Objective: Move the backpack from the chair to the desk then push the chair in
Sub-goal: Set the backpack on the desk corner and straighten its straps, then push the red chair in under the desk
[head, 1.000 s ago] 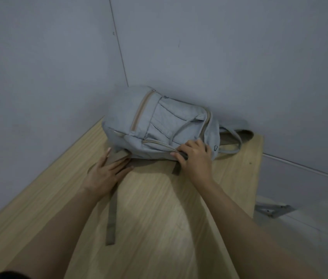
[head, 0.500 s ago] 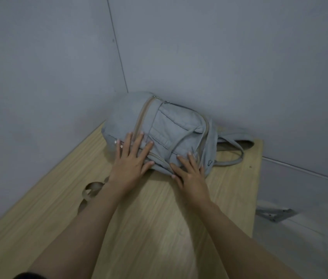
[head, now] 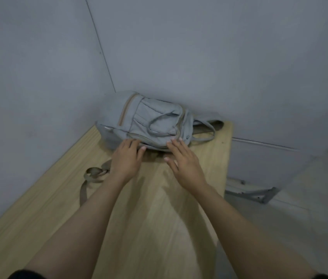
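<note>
Half a second before, both palms had lain flat on the near face of the backpack (head: 149,119); by this moment they had slid back toward the near edge of it, so that only the fingertips reached the fabric while the palms were over the wood. The backpack itself had hardly shifted: it lay on its side at the far end of the desk (head: 139,228), pushed into the corner where the two grey walls (head: 199,47) met, with its shoulder straps (head: 205,129) trailing to the right along the far edge. The left hand (head: 127,158) was palm down with its fingers extended and slightly spread, the tips touching the lower left edge of the bag and the thumb pointing right; it gripped nothing. The right hand (head: 185,162) was also palm down and open, fingers fanned out, its tips just at the bag's near edge below the drawstring loop, and it too held nothing. Both forearms ran from the near bottom of the view up across the desktop, roughly parallel and a little apart. A loose tan webbing strap (head: 90,178) lay curled on the desk just left of the left wrist. A metal bracket (head: 259,194) showed on the floor to the right of the desk.
</note>
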The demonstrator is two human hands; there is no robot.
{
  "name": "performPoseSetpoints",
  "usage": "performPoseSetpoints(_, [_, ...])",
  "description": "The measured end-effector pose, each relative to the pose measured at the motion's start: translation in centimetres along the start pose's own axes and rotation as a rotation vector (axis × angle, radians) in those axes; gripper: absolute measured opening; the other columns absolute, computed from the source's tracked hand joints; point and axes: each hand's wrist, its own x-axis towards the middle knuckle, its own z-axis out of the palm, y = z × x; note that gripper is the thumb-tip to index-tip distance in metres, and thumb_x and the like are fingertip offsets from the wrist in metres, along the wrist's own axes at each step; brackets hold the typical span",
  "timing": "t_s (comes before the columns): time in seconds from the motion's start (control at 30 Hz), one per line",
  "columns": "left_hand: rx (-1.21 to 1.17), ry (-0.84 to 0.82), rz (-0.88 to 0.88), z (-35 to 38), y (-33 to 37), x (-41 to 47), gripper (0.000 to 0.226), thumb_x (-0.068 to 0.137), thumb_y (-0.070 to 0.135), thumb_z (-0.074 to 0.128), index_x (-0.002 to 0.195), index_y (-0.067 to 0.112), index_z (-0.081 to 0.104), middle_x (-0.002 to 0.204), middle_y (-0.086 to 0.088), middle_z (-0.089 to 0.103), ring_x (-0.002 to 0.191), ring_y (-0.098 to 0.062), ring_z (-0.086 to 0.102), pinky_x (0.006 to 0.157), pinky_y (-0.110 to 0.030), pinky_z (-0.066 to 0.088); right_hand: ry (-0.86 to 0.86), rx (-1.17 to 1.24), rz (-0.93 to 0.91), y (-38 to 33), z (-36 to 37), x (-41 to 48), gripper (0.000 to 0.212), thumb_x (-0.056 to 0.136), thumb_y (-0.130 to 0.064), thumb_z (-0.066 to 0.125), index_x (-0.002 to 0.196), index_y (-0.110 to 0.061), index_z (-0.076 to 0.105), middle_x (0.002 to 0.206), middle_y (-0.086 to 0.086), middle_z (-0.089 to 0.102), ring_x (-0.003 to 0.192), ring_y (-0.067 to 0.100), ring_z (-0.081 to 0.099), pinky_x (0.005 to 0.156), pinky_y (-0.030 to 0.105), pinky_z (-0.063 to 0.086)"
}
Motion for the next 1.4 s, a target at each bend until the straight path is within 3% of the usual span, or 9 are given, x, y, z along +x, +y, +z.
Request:
performPoseSetpoints(0.13, [-0.141, 0.103, 0.036, -2.6, 4.7, -6.7, 0.034, 0.095, 0.027, 0.04, 0.116, 0.007, 0.057, 0.12, -0.018, 0.059, 0.115, -0.033, 0.048, 0.095, -0.043, 0.041, 0.069, 0.031, 0.059, -2.2, -4.4, -7.3, 0.051, 0.096, -0.036, 0.041, 0.142, -0.016, 0.033, 0.153, 0.002, 0.032, 0.144, 0.018, 0.018, 0.115, 0.036, 0.019])
performPoseSetpoints(0.3, [-0.258, 0.157, 0.108, -6.5, 12.1, -16.8, 0.031, 0.096, 0.027, 0.04, 0.112, 0.009, 0.059, 0.113, -0.015, 0.06, 0.108, -0.032, 0.051, 0.089, -0.042, 0.041, 0.153, 0.048, 0.134, -4.5, -10.1, -18.5, 0.046, 0.095, -0.033, 0.045, 0.134, -0.01, 0.042, 0.141, 0.01, 0.046, 0.134, 0.027, 0.034, 0.108, 0.042, 0.031])
performPoseSetpoints(0.53, [-0.368, 0.023, 0.208, -8.9, 23.3, -26.9, 0.026, 0.094, 0.027, 0.043, 0.108, 0.013, 0.061, 0.109, -0.008, 0.066, 0.101, -0.026, 0.059, 0.082, -0.039, 0.048, 0.208, 0.016, 0.347, -3.3, -19.8, -32.3, 0.044, 0.095, -0.035, 0.043, 0.133, -0.011, 0.044, 0.135, 0.011, 0.05, 0.126, 0.026, 0.04, 0.102, 0.04, 0.034])
performPoseSetpoints(0.73, [-0.464, -0.112, 0.323, -6.9, 35.0, -34.7, 0.025, 0.093, 0.028, 0.046, 0.096, 0.011, 0.064, 0.09, -0.011, 0.071, 0.084, -0.029, 0.063, 0.071, -0.037, 0.048, 0.322, -0.023, 0.517, 1.3, -29.5, -43.9, 0.043, 0.096, -0.035, 0.042, 0.132, -0.011, 0.046, 0.136, 0.01, 0.051, 0.129, 0.025, 0.038, 0.105, 0.039, 0.033])
performPoseSetpoints(0.9, [-0.515, -0.221, 0.36, -4.1, 45.5, -42.0, 0.027, 0.093, 0.031, 0.044, 0.097, 0.014, 0.064, 0.088, -0.008, 0.071, 0.082, -0.027, 0.063, 0.074, -0.042, 0.052, 0.388, -0.068, 0.62, 6.4, -37.6, -54.0, 0.043, 0.095, -0.038, 0.042, 0.129, -0.011, 0.048, 0.135, 0.009, 0.053, 0.129, 0.025, 0.041, 0.107, 0.042, 0.034])
performPoseSetpoints(1.13, [-0.598, -0.26, 0.285, 0.2, 58.2, -54.1, 0.025, 0.092, 0.032, 0.047, 0.085, 0.015, 0.063, 0.079, -0.004, 0.07, 0.074, -0.021, 0.064, 0.072, -0.041, 0.054, 0.305, -0.106, 0.593, 12.6, -44.5, -67.0, 0.04, 0.094, -0.037, 0.046, 0.123, -0.012, 0.054, 0.129, 0.01, 0.057, 0.123, 0.025, 0.046, 0.106, 0.042, 0.034])
performPoseSetpoints(1.4, [-0.513, -0.335, 0.138, 2.0, 62.6, -62.4, 0.03, 0.093, 0.034, 0.045, 0.108, 0.013, 0.062, 0.104, -0.007, 0.067, 0.085, -0.015, 0.056, 0.074, -0.029, 0.043, 0.074, 0.06, 0.52, 15.8, -45.6, -72.7, 0.043, 0.096, -0.035, 0.041, 0.133, -0.014, 0.047, 0.147, 0.007, 0.042, 0.136, 0.021, 0.033, 0.111, 0.037, 0.028])
